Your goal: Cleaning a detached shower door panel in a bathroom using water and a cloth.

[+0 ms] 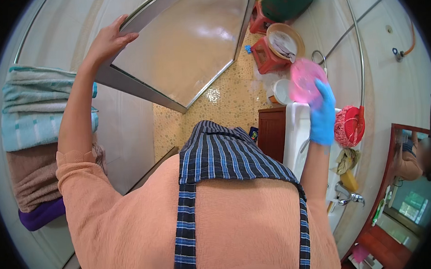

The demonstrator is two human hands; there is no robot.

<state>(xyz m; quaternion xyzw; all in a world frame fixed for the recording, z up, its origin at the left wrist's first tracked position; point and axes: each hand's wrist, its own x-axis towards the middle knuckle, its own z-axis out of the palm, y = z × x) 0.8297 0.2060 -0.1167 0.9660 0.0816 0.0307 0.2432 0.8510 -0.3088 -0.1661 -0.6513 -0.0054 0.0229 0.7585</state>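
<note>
Bare of any glove, my left hand (109, 41) grips the metal frame (139, 11) of a glass shower partition (186, 45), thumb on one side and fingers over the edge. My right hand (323, 115) wears a blue rubber glove and holds a translucent pink plastic bowl (305, 76), blurred in the picture. The bowl is above the end of a white washbasin (296, 127). Just beyond it, a white bucket (282, 92) stands on the pebble-patterned floor (214, 109).
Towels (38, 124) hang at the left wall. Red plastic stools (268, 56) stand ahead, one bearing a tan basin (298, 40) with wet cloth. A green tub (285, 1) is behind. A mop (360, 56), faucet (348, 197) and mirror (412, 183) line the right.
</note>
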